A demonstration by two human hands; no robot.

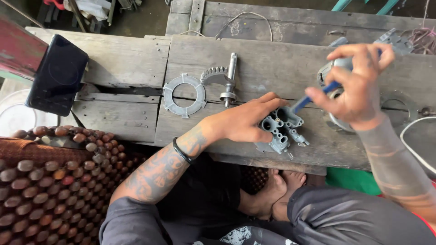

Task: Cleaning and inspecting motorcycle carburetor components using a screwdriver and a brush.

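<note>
My left hand (247,120) presses down on a grey cast-metal part (282,129) with several round bores, lying near the front edge of a worn wooden bench (122,59). My right hand (359,84) grips a blue-handled tool (313,97) whose tip points down into the top of that part. Behind the right hand sits a round grey metal housing (338,120), partly hidden.
A flat grey ring plate (184,95) and a toothed gear segment on a shaft (225,77) lie at bench centre. A black phone (58,75) leans at the left. A wooden bead seat mat (50,181) is lower left. White cable (415,145) curves at right.
</note>
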